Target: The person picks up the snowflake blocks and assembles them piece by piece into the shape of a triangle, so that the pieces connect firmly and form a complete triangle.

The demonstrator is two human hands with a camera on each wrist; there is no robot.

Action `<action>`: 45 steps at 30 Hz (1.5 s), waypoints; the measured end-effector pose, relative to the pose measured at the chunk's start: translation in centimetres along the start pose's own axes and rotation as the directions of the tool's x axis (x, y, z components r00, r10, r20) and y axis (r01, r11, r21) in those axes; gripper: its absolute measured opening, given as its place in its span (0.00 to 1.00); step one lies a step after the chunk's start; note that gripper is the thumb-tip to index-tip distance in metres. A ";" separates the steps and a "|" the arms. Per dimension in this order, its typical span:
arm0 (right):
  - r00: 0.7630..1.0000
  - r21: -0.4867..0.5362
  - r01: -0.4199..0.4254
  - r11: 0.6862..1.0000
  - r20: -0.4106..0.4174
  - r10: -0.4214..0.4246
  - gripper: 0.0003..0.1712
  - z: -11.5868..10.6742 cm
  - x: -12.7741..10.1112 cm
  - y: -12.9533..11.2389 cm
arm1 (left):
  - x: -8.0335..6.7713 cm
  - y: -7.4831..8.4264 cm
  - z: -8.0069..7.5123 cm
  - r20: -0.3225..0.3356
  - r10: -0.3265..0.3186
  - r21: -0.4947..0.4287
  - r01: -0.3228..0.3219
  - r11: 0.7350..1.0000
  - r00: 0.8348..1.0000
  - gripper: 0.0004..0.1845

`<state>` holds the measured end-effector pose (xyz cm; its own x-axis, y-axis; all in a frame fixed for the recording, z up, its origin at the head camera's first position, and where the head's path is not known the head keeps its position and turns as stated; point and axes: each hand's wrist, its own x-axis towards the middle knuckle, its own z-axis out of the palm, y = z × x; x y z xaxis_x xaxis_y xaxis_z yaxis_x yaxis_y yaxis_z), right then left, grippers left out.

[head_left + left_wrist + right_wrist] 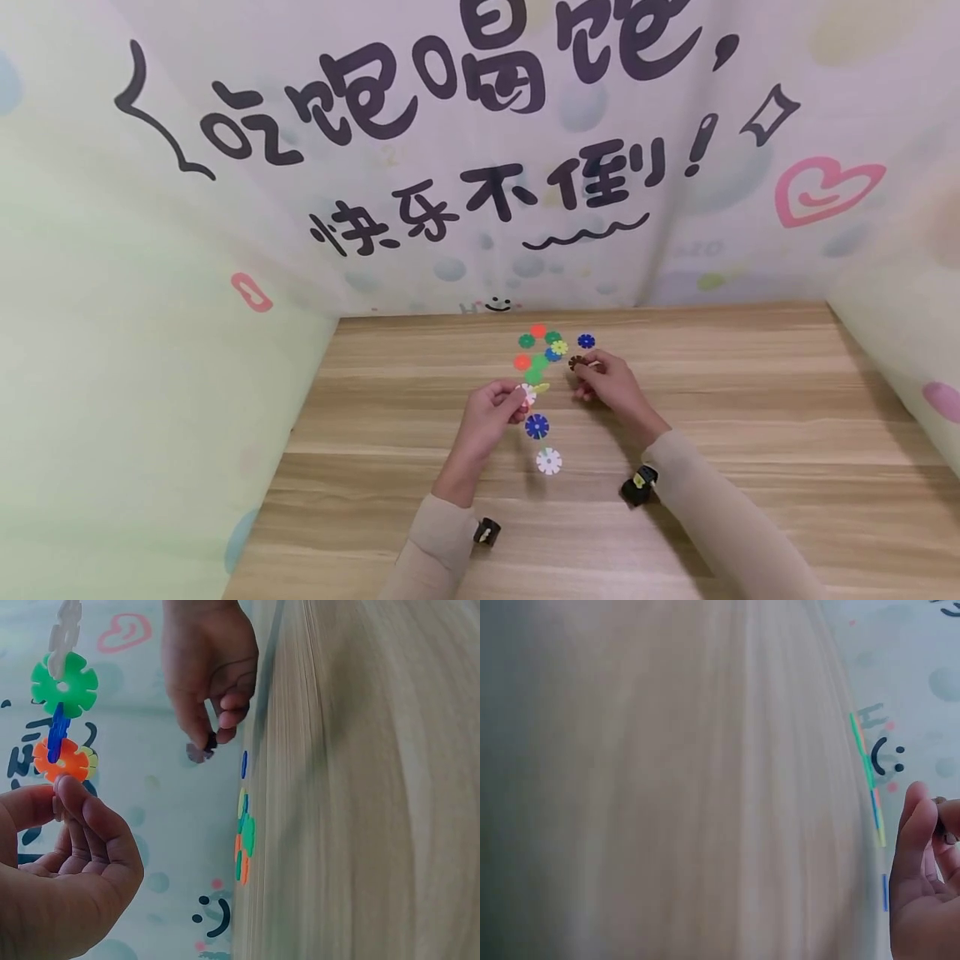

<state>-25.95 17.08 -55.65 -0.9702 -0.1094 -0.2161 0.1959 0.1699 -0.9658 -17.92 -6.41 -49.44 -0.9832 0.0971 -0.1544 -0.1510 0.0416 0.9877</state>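
Nearest the wearer, a white disc [548,461] lies flat on the wooden table [750,433], a blue disc [536,426] just beyond it.

Above these the left hand [491,414] is raised off the table, thumb and fingertips pinched on the bottom of a joined chain of discs [64,712]. The right hand [611,385] pinches a single brown disc [577,362] between thumb and forefinger, other fingers loosely curled, near the chain but apart from it.

Judgement: the step looks like slotting the brown disc onto the chain. It would go best with the chain held steady, the brown disc turned edge-on so notch meets notch at right angles, then pressed straight in without twisting. The left pinch sits low on the chain, so the top may wobble; a grip closer to the joining disc would help.

Farther off, the loose pile of discs [542,350] lies near the backdrop [480,167], a lone dark blue disc [586,340] beside it.

Views: the head view shows layout but the chain as a small blur. The left wrist view shows the chain as white, green, blue, orange and yellow pieces, interlocked crosswise, and the right hand's pinch. The right wrist view shows only curled fingertips [919,825] and the pile edge-on; the brown disc is barely visible there.
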 end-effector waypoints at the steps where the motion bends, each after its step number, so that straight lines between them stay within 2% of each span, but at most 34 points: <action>1: 1.000 0.008 0.008 1.000 -0.001 -0.008 0.12 -0.1 -0.3 -0.2 | 0.1 0.0 0.0 0.001 -0.001 0.001 0.001 1.000 1.000 0.10; 6: 0.997 -0.012 0.080 0.997 0.022 -0.080 0.12 -0.1 -1.8 -1.5 | 0.0 0.5 0.3 0.004 -0.014 0.011 0.014 1.000 1.000 0.10; 14: 0.979 -0.004 0.176 0.984 0.103 -0.175 0.16 0.1 -4.3 -3.6 | -1.7 3.2 0.7 0.012 0.005 0.012 -0.005 1.000 1.000 0.09; 20: 0.960 0.022 0.227 0.974 0.165 -0.227 0.16 0.1 -5.7 -4.7 | -1.7 3.1 0.8 0.009 0.000 0.015 0.000 1.000 1.000 0.10; 25: 0.952 0.017 0.242 0.970 0.189 -0.241 0.15 0.1 -6.1 -4.9 | -1.7 3.1 0.7 0.017 -0.002 0.011 0.002 1.000 1.000 0.10; 45: 0.951 -0.017 0.255 0.967 0.188 -0.247 0.16 0.5 -6.7 -5.4 | -2.1 3.7 0.9 0.014 -0.013 0.016 0.013 1.000 1.000 0.09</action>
<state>-20.47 16.40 -49.12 -0.9439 -0.3302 0.0062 -0.0600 0.1532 -0.9864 -16.27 -5.52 -45.47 -0.9796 0.1105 -0.1680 -0.1623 0.0588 0.9850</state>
